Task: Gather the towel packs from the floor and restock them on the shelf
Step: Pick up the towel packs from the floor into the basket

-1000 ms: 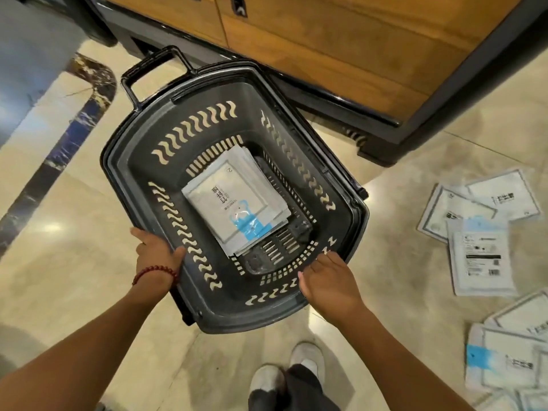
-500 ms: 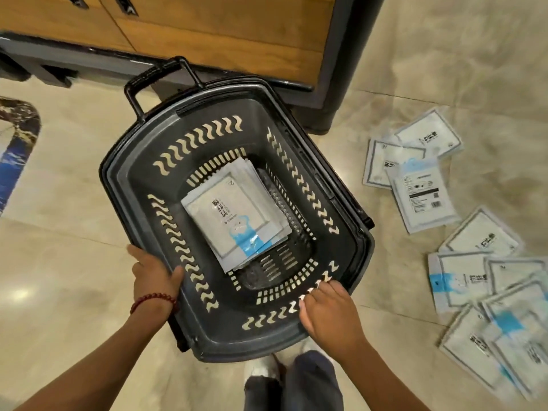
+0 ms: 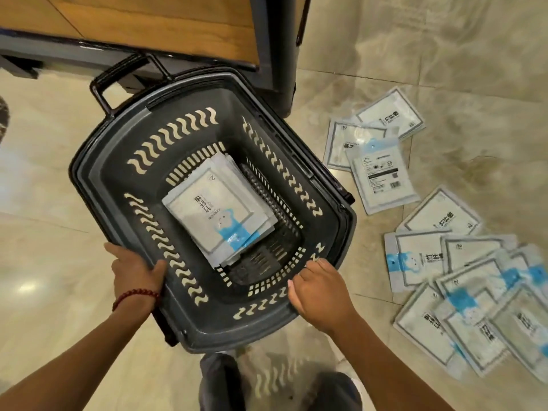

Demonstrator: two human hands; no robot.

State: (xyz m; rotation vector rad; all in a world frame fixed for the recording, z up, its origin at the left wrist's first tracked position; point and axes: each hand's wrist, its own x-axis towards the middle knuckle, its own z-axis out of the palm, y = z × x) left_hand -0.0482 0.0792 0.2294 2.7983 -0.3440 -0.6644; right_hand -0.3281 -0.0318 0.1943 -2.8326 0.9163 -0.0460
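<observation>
Floor: polished beige marble tile [image 3: 44, 203], glossy, with pale veining.
Left fingers: the thumb [image 3: 157, 268] lies against the inner wall of the basket; the other fingers pass under the outer rim and are hidden.
Left hand: the left hand [image 3: 133, 274] grips the near-left rim of the basket; a red bead bracelet [image 3: 135, 295] sits on the wrist.
Right fingers: the fingertips [image 3: 308, 269] are curled close together over the near-right rim, touching the slotted inner wall.
Right hand: the right hand [image 3: 320, 295] holds the rim from above, knuckles up.
Basket: dark plastic shopping basket [image 3: 98, 173] with wavy cut-outs in its walls and a slotted base; whether it rests on the floor cannot be told.
Basket handle: black bar handle [image 3: 118, 75] at the far end, next to the cabinet.
Packs in basket: a stack of towel packs [image 3: 216, 212] lies flat on the base, top pack face up, white with a blue figure.
Packs on floor, far group: three packs [image 3: 382, 173] overlap to the right of the basket; the top one shows its barcode side.
Packs on floor, near group: a larger overlapping spread of packs [image 3: 462, 292] lies further right, near the right hand but apart from it.
Cabinet: wood-fronted unit [image 3: 148, 28] on a dark base, just beyond the basket.
Legs: dark trousers [image 3: 222, 381] show below the basket.
</observation>
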